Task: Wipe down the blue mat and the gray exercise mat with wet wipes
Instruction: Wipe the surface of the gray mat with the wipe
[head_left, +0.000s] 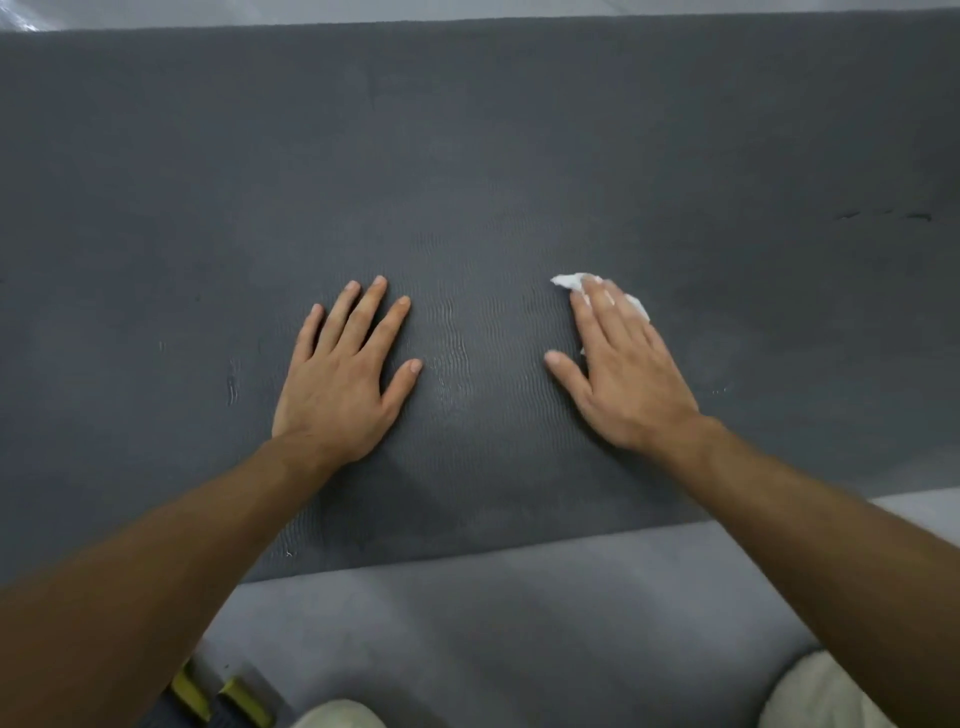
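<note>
- Nearest, along the bottom edge, two knees in pale trousers (821, 691) show, one left of centre and one at the right.
- In the near left corner sits a yellow-and-dark object (228, 696), partly hidden by the left forearm; I cannot tell what it is.
- A strip of smooth pale gray floor (467, 649) lies between the knees and the mat.
- Beyond it, a dark gray textured exercise mat (467, 156) lies flat across the full width.
- The left hand (343, 374) rests palm down on the mat, left of centre, with fingers straight and spread, holding nothing.
- The right hand (618, 364) lies palm down, right of centre and well apart from the left. Its straight fingers press a crumpled white wet wipe (571, 283) onto the mat, and the wipe peeks out past the fingertips.
- Farthest, a thin band of pale glossy floor (156, 15) borders the mat.
</note>
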